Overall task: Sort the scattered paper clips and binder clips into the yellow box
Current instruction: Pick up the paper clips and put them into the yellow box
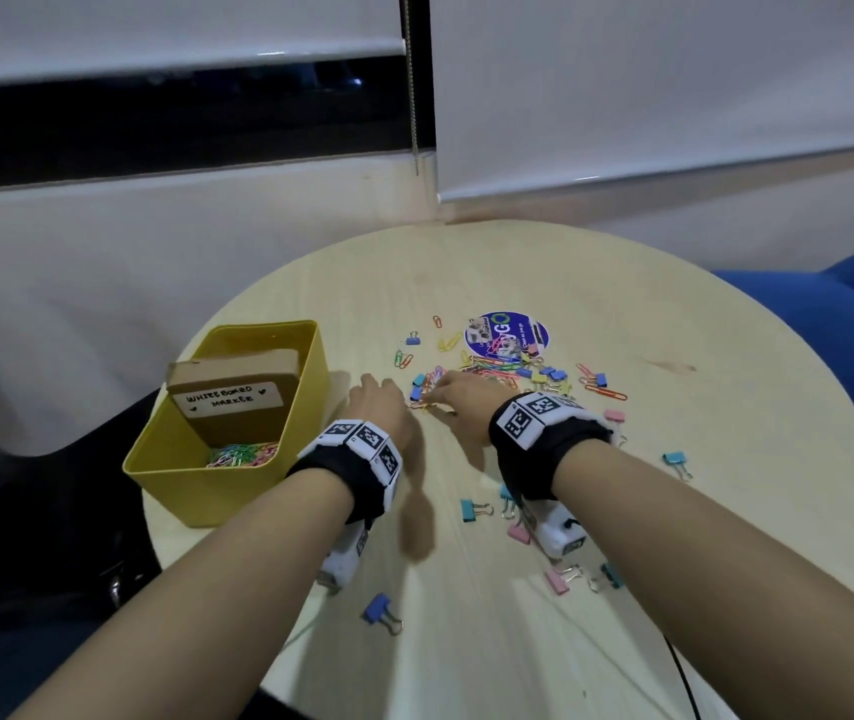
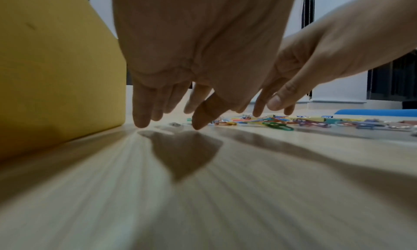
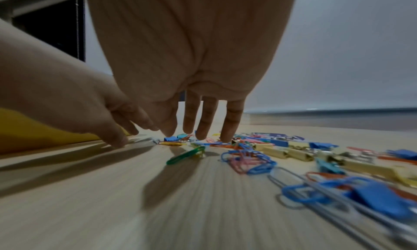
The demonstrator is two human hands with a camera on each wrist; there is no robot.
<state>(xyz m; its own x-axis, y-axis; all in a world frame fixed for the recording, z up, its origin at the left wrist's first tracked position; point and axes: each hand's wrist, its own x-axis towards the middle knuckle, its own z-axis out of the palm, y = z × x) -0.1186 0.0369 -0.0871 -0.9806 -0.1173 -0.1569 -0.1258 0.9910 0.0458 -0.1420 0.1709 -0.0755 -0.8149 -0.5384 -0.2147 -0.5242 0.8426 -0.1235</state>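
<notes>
On round worktop [image 1: 518, 262], your left hand [image 1: 381, 405] and right hand [image 1: 466, 402] reach flat, fingers straight, holding nothing, at clip pile [image 1: 492, 366] (yellow box [image 1: 196, 491] left, some clips inside).

Both forearms stretched fwd, bare, each w/ a black wrist band [image 1: 549, 449] carrying white tag blocks. Left hand [image 1: 381, 402] palm down, fingers [image 2: 141, 118] straight and spread, pointing down, tips at or just above the surface. Right hand [image 1: 461, 402] likewise palm down, fingers [image 3: 230, 127] extended, tips lowered. Thumb of right hand seems to angle toward the left hand, though blurred. Hands close together, approx. side by side, nothing visibly gripped.
</notes>
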